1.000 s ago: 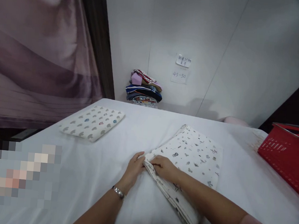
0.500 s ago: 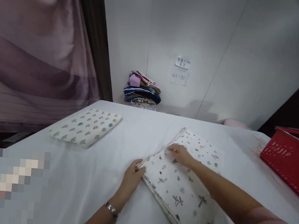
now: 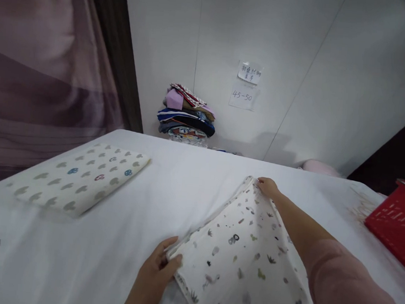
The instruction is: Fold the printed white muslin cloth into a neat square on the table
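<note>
A folded white cloth [image 3: 241,250] printed with small plants and animals lies on the white-covered table [image 3: 170,192], reaching past the bottom of the view. At its near left corner, my left hand [image 3: 157,266] pinches the layers between thumb and fingers. My right hand [image 3: 267,187] grips the far corner of the same cloth, its fingertips on the edge. Between the two hands the folded edge runs in a nearly straight line, and the fabric slopes up a little towards my right hand. A cream folded cloth [image 3: 87,175] with grey mouse-head shapes lies flat to the left.
A red basket [image 3: 397,221] stands at the table's right edge. Beyond the far edge, a pile of folded textiles [image 3: 187,117] rests against the wall, below two paper notes [image 3: 245,87]. A mauve curtain [image 3: 43,62] hangs at the left.
My right hand has moved from the middle of the cloth's edge to its far corner. My left hand still holds its corner. The view has shifted, so the cream cloth appears larger and further left.
</note>
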The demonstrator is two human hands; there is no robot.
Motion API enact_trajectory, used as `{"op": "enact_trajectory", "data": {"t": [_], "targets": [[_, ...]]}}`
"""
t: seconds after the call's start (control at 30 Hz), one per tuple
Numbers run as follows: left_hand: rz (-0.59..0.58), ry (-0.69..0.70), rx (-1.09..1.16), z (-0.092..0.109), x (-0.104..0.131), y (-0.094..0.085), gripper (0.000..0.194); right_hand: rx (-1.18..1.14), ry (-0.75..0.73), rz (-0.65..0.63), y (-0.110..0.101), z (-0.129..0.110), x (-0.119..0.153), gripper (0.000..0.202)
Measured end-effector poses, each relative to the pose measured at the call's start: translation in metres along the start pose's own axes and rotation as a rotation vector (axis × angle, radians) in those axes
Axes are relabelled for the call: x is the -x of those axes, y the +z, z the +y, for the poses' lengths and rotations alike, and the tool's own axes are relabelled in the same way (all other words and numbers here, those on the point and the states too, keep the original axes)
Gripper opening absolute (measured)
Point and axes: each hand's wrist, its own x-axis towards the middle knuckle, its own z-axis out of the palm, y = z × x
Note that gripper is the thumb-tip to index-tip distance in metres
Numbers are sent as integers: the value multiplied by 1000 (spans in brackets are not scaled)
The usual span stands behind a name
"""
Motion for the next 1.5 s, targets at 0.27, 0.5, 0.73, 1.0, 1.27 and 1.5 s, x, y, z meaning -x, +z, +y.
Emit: {"op": "enact_trajectory", "data": {"t": [0.27,0.5,0.73,1.0,1.27,1.5], "targets": [[63,0,17,9,7,6,62,-63,0,14,-2,5,-11,25],[45,-12,21,4,5,5,65,-183,-32,-101,-9,5,-11,22],[29,-45,42,7,7,4,67,-134,-39,-138,-2,5,-22,22],[-6,-49,36,11,7,2,71,-26,-78,-134,-4,4,-27,26],[-9,-42,51,8,7,3,69,10,-100,-99,0,6,-30,25],[16,-27,31,9,8,4,67,-64,-114,-86,-1,8,-24,20]]}}
